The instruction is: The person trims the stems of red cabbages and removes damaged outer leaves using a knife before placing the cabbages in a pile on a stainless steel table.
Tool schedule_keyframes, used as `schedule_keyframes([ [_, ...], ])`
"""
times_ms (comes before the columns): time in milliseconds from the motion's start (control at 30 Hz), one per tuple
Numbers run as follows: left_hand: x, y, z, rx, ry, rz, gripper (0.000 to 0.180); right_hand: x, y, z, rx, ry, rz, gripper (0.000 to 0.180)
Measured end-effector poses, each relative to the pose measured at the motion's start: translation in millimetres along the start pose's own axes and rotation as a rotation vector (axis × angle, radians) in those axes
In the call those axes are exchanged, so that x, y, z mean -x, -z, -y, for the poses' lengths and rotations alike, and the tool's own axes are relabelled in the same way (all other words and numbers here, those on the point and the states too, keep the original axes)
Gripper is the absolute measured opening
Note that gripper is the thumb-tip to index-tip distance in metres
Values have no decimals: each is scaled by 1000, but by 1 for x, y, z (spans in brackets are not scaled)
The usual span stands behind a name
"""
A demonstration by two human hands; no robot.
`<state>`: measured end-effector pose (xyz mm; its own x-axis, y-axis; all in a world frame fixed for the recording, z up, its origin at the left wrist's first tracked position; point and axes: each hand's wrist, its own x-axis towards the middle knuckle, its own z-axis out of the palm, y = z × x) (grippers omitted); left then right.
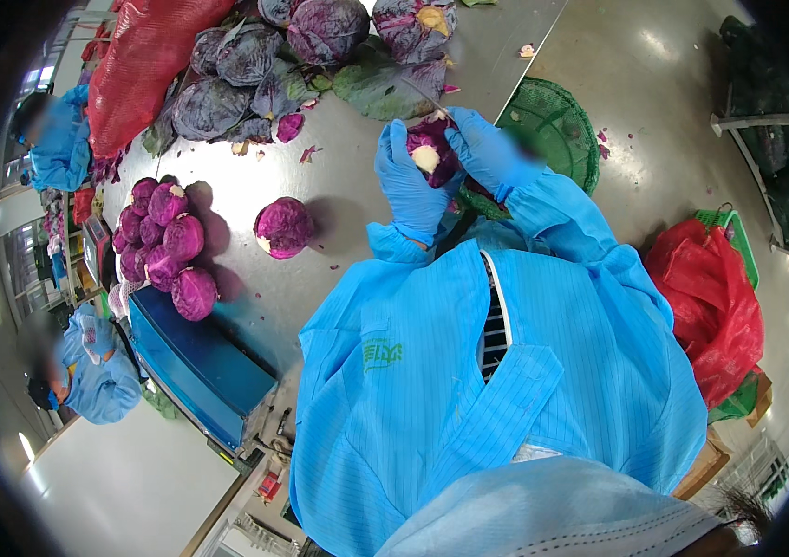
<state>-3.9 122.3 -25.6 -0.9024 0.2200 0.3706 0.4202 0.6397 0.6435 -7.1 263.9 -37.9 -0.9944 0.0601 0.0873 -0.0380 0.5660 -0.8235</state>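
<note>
My left hand (pixel 410 193), in a blue glove, is closed around a small red cabbage (pixel 445 160). The cabbage's pale cut stem end faces up. My right hand (pixel 490 156), gloved the same way, grips a knife (pixel 424 97) whose thin blade points up and left over the cabbage; its handle is hidden in my fingers. Left of my hands, a single trimmed red cabbage (pixel 285 228) rests on the metal table (pixel 339 167). Farther left lies a pile of trimmed purple cabbages (pixel 182 238). Untrimmed cabbages (pixel 327 32) with dark outer leaves are heaped at the far side.
A green mesh basket (pixel 557 121) stands below the table's right edge. A full red net sack (pixel 143 70) lies at the far left, near a blue chute (pixel 195 367). Two co-workers in blue (pixel 62 139) are at the left. A red bag (pixel 705 302) sits on the right.
</note>
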Motion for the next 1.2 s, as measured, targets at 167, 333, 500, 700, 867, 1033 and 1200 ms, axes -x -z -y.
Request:
schedule_keyframes([
  [167,-2,13,4,92,-62,83,96,-6,-12,-7,-452,-102,-92,26],
  [333,-2,6,13,330,237,40,70,-5,-3,-2,-559,-235,-62,22],
  [500,-7,17,17,702,427,97,67,-5,24,-56,-260,-355,-250,28],
  [700,-3,10,22,677,391,125,77,36,21,-19,71,-61,-215,45],
  [867,-3,14,20,499,370,173,89,33,4,-1,-305,-53,118,47],
  [1033,-6,21,6,485,430,282,92,21,21,11,-105,-164,228,37],
  [1200,2,10,0,452,312,186,90,22,18,16,-42,-190,157,35],
])
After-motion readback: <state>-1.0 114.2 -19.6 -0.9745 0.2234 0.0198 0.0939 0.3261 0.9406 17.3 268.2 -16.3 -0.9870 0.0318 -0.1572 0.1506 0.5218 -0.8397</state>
